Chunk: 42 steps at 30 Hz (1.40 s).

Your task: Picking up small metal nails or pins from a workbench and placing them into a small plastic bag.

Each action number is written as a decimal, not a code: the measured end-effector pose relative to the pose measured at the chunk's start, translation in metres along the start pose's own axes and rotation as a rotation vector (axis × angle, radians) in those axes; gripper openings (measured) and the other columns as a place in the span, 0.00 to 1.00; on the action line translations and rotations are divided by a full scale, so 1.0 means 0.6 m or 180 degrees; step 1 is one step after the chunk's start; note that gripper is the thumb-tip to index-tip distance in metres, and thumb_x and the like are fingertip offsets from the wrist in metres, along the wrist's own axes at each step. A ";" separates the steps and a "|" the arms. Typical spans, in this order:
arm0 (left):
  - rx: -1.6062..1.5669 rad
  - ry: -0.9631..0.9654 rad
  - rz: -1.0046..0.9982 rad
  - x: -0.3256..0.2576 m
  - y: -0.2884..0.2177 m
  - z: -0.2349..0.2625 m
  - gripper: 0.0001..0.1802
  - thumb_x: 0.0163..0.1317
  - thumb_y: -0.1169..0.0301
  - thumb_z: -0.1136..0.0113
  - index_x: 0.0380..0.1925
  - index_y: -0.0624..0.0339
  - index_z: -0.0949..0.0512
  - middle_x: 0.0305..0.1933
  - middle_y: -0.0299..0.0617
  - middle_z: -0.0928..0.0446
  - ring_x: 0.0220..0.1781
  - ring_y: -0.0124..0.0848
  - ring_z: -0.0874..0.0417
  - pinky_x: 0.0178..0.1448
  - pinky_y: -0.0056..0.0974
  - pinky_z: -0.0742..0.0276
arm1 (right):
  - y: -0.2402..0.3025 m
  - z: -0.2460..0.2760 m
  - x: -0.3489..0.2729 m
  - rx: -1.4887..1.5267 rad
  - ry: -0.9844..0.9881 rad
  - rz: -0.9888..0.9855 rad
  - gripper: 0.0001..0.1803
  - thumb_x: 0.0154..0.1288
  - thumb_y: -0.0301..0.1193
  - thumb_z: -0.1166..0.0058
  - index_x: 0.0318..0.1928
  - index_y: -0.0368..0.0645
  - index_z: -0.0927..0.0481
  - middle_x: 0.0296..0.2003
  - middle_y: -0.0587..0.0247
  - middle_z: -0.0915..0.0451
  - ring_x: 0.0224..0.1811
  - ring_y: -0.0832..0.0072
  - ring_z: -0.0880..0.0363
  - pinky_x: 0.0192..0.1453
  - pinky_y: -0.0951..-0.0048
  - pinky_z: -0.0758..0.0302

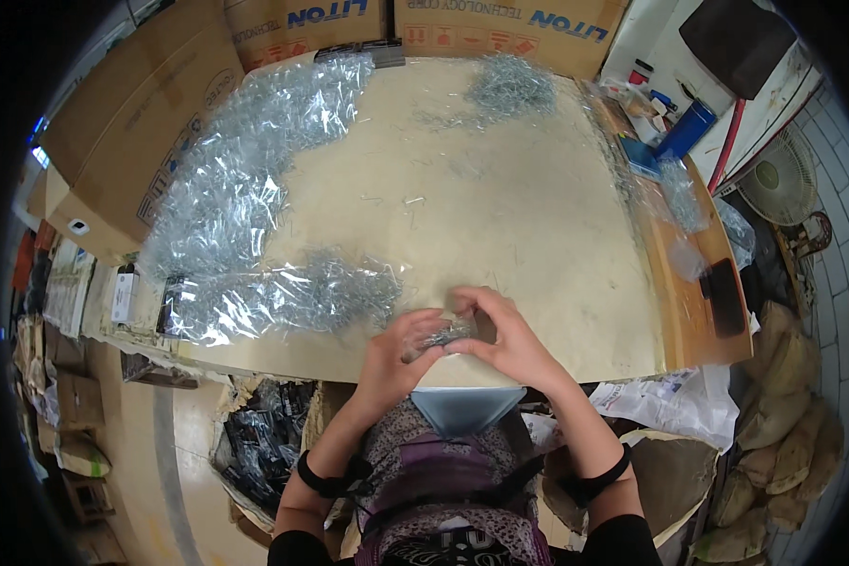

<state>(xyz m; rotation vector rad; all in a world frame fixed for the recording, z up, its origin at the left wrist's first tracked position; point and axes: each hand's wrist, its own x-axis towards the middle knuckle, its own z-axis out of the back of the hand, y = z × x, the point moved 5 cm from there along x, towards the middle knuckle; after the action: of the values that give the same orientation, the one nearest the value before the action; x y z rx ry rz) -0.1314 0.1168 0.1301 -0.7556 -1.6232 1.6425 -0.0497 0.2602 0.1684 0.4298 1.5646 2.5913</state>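
Note:
At the table's near edge, my left hand (401,351) and my right hand (506,341) face each other around a small bunch of thin, shiny metal pieces (451,333), seemingly in clear plastic. The left fingers curl over its left side. My right thumb touches its near side while the right index finger arches above; motion blurs those fingertips. Just left of my hands, clear packets (283,297) of similar thin metal pieces lie heaped. Below the hands, a pale blue translucent piece (468,411) hangs at the table edge.
More shiny packets (245,156) cover the table's left side. A loose pile of thin metal pieces (511,87) sits at the far right. Cardboard boxes (151,104) wall the left and back. A phone-like black slab (724,298) lies on the right-hand wooden ledge (674,274).

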 end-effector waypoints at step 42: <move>0.3449 -0.4303 -0.0014 -0.154 -0.006 0.301 0.43 0.53 0.60 0.28 0.65 0.62 0.37 0.58 0.54 0.34 0.59 0.50 0.34 0.63 0.51 0.42 | 0.003 -0.140 0.254 -0.1544 0.2076 0.0109 0.63 0.37 0.51 0.25 0.70 0.36 0.45 0.62 0.46 0.38 0.68 0.55 0.44 0.71 0.57 0.49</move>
<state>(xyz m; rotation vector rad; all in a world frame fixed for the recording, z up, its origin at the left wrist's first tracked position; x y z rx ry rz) -0.2222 -0.0642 0.1358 1.1205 -0.9820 2.7806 -0.2193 0.2204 0.1626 -0.4750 0.9464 3.1793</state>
